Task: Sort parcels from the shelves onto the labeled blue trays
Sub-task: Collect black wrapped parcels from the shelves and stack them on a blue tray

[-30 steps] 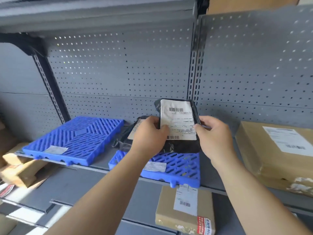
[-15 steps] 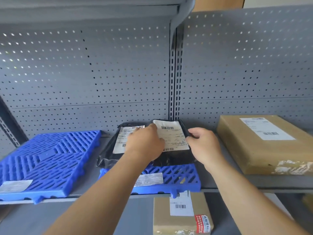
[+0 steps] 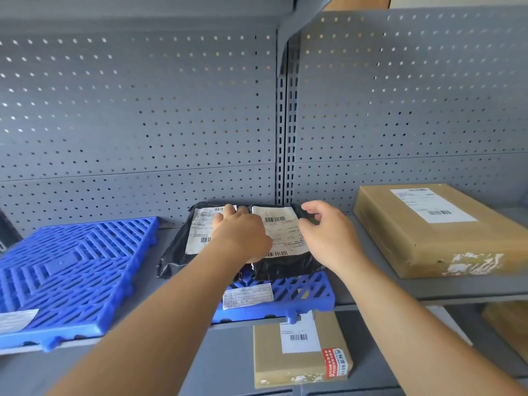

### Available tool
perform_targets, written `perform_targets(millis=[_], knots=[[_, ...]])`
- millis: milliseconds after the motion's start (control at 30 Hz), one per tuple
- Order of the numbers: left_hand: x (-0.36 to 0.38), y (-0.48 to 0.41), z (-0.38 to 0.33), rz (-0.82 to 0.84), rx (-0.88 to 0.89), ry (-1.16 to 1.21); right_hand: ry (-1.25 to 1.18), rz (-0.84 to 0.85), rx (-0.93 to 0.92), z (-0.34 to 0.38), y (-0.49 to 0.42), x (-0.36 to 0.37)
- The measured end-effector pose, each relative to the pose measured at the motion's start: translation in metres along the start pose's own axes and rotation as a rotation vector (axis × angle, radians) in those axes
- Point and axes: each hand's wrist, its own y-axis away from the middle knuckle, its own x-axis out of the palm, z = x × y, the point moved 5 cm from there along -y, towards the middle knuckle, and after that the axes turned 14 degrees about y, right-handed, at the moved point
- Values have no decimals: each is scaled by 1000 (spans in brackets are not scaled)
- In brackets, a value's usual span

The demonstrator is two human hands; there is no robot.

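Two black poly mailers lie side by side on the middle blue tray (image 3: 303, 292). The left mailer (image 3: 177, 252) overhangs the tray's left edge. Being slick plastic, it could probably slide onto the bare shelf (image 3: 371, 287) if nudged, ending up unsorted.

The left hand (image 3: 243, 232) rests flat where the two mailers meet, fingers fairly straight and gripping nothing. The right hand (image 3: 328, 232) curls loosely at the right mailer (image 3: 285, 264)'s far edge. Whether it pinches the plastic or only touches it is unclear.

Black parcels (image 3: 285, 267) flat on blue tray (image 3: 303, 292)
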Motion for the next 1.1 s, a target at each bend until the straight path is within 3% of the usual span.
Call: perform_targets(millis=[433, 667, 1100], knots=[[6, 39, -41, -188, 274, 227, 191, -79, 27, -16, 49, -29], [18, 61, -90, -173, 354, 289, 303, -140, 55, -54, 80, -75], [76, 144, -302, -114, 595, 302, 599, -167, 248, -215, 186, -228]])
